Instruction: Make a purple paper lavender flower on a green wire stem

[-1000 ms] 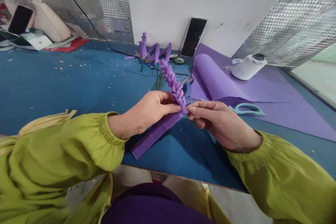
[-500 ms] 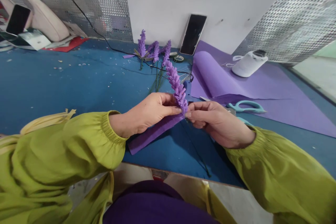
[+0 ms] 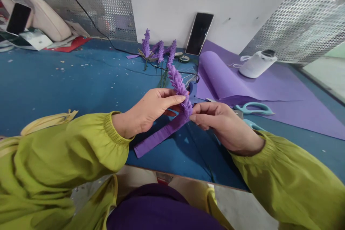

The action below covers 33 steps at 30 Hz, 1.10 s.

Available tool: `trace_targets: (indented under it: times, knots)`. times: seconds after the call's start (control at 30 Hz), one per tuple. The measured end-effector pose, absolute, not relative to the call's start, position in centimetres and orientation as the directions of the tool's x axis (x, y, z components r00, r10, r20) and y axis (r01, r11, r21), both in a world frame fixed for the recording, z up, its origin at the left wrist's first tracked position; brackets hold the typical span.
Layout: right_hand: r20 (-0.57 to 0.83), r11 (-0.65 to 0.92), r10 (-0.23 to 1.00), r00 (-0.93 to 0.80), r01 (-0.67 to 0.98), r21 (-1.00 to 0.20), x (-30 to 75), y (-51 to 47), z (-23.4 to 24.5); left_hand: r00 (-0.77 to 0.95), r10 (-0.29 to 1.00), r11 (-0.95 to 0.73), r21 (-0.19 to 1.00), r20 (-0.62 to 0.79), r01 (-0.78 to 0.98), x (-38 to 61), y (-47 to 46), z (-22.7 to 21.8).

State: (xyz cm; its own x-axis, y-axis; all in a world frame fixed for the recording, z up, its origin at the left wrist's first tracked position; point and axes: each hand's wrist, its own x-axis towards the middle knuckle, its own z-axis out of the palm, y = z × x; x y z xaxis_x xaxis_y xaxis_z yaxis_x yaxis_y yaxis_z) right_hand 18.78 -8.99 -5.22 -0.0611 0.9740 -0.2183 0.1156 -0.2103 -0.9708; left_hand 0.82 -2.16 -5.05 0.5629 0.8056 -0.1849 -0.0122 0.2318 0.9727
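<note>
Between my hands leans a purple paper lavender flower [image 3: 178, 81], its tip pointing up and away. My left hand [image 3: 151, 109] has its thumb and fingers closed around the flower's lower half. At the flower's base, my right hand [image 3: 219, 124] pinches with thumb and forefinger. A loose purple crepe paper strip [image 3: 159, 137] runs from the base down to the left, under my left hand. A thin dark green stem [image 3: 210, 174] shows faintly below, its upper part hard to make out.
Several finished lavender flowers [image 3: 146, 45] lie behind, near green tape rolls [image 3: 184, 58]. A blue glue gun [image 3: 192, 91] and turquoise-handled scissors [image 3: 254, 108] sit beyond my right hand. Purple paper [image 3: 302, 116], a white spool [image 3: 257, 65] and a phone [image 3: 199, 34] stand farther back.
My left hand has shifted slightly up along the flower, its thumb now higher across the petals. More of the paper strip shows beneath it. My right hand keeps its pinch at the base.
</note>
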Motion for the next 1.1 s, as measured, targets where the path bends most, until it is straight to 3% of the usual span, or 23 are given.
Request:
trace_targets:
  times: [0.3, 0.57, 0.7, 0.87, 0.97, 1.1]
  knots:
    - [-0.203, -0.191, 0.978, -0.052, 0.189, -0.963, 18.7, -9.0, -5.4, 0.544, 0.828, 0.151, 0.988, -0.137, 0.02, 1.0, -2.5, -4.8]
    - [-0.193, -0.19, 0.98, -0.041, 0.072, -0.979, 18.4, -9.2, -5.4, 0.558, 0.825, 0.057, 0.996, -0.084, 0.067, 1.0, -2.5, -4.8]
    - [-0.207, -0.205, 0.976, -0.069, 0.037, -0.978, 18.5, -9.0, -5.3, 0.585, 0.805, 0.117, 0.993, -0.102, 0.012, 1.0, -2.7, -4.9]
    - [-0.159, -0.153, 0.985, -0.073, 0.077, -0.985, 19.0, -8.6, -5.3, 0.601, 0.766, 0.262, 0.964, -0.23, 0.035, 1.0, -2.9, -4.6]
    - [-0.085, -0.074, 0.994, -0.062, 0.165, -0.984, 19.3, -8.5, -5.4, 0.541, 0.799, 0.277, 0.959, -0.263, 0.057, 1.0, -2.7, -4.5]
    - [0.202, 0.141, 0.965, 0.165, 0.319, -0.937, 20.2, -8.3, -5.4, 0.479, 0.834, 0.285, 0.957, -0.273, 0.049, 1.1, -2.3, -4.6]
